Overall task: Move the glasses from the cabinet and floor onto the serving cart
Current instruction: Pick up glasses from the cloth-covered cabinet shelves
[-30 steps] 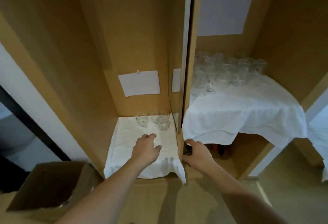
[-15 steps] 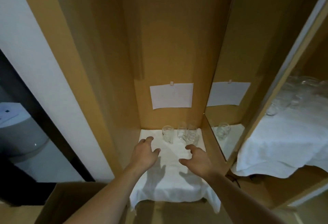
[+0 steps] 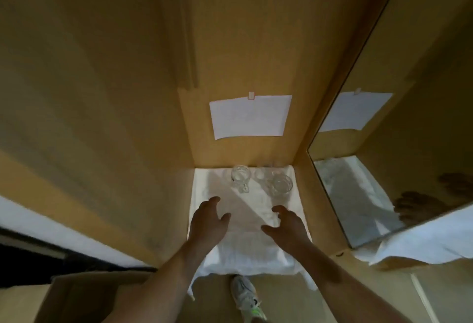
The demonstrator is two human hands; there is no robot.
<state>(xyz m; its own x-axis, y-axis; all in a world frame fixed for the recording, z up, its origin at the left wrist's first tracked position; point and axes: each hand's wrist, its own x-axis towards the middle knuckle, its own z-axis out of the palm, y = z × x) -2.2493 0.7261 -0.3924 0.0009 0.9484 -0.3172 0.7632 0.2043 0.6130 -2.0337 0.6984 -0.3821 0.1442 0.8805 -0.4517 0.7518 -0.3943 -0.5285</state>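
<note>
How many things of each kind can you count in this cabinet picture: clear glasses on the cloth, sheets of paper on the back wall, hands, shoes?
Clear glasses: at least 2; blur hides any behind
Paper sheets: 1
Hands: 2
Shoes: 1
Total: 6

White cloth [image 3: 245, 248] (clear glasses [image 3: 240, 176])

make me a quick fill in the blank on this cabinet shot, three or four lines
1. The glasses stand on a ____ cloth.
2. The left hand and right hand each hold ____.
3. A sheet of ____ is taped to the cabinet's back wall.
4. A ____ shows on the floor below the cloth.

Missing words: white; nothing; paper; shoe
</note>
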